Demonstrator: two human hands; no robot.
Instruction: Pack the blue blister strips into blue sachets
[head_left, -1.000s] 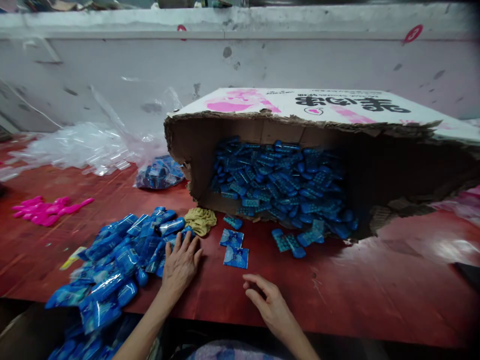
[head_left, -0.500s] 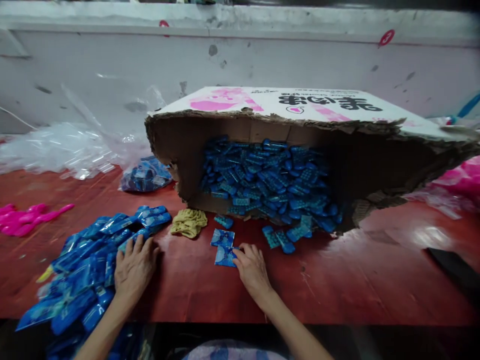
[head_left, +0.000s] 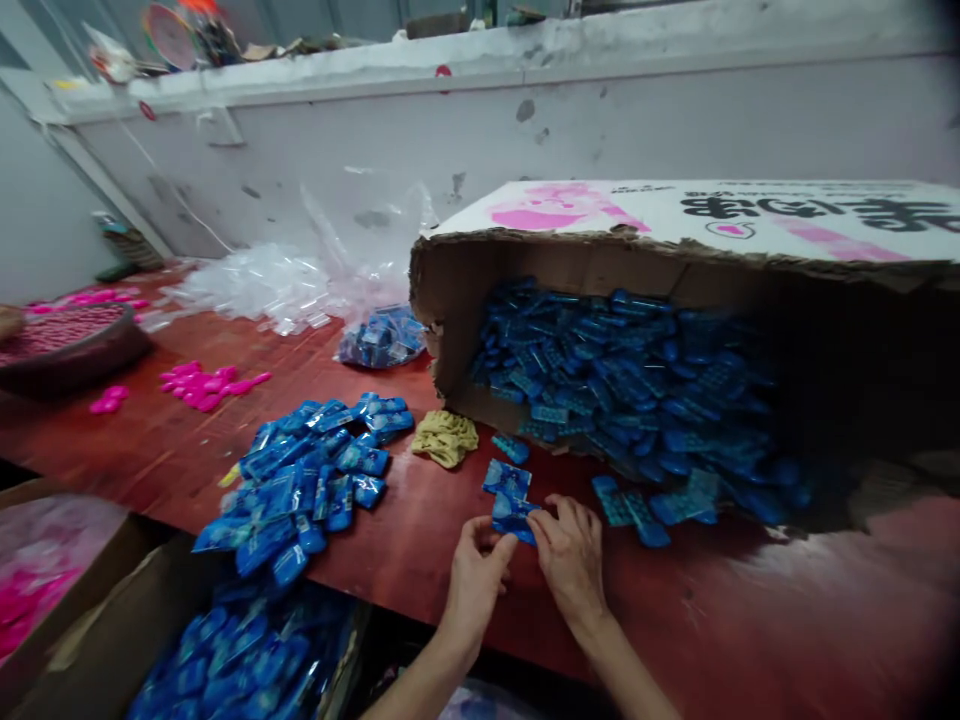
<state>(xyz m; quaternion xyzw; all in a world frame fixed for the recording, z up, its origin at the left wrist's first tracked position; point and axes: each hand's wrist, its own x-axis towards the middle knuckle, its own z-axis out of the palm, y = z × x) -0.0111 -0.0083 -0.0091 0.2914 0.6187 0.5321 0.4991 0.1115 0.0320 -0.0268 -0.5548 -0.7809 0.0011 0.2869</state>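
Note:
My left hand [head_left: 474, 570] and my right hand [head_left: 571, 555] meet at a small blue packet [head_left: 516, 522] on the red table [head_left: 750, 620]; the fingertips of both pinch its edges. A second blue packet [head_left: 507, 479] lies flat just beyond it. A torn cardboard box [head_left: 675, 250] lies on its side behind, with several blue toy pieces [head_left: 622, 380] spilling out of its open front. To the left sits a heap of bagged blue packets [head_left: 307, 480], apart from both hands.
A crumpled yellow cloth [head_left: 445, 438] lies by the box corner. Clear plastic bags [head_left: 247, 285] and a bag of blue pieces [head_left: 381, 338] sit at the back. Pink pieces [head_left: 210, 382] lie left. A box of blue packets [head_left: 240, 660] stands below the table edge.
My left hand left the blue heap and came right to join my right hand at the small packet. The view swung left, showing the boxes below the table.

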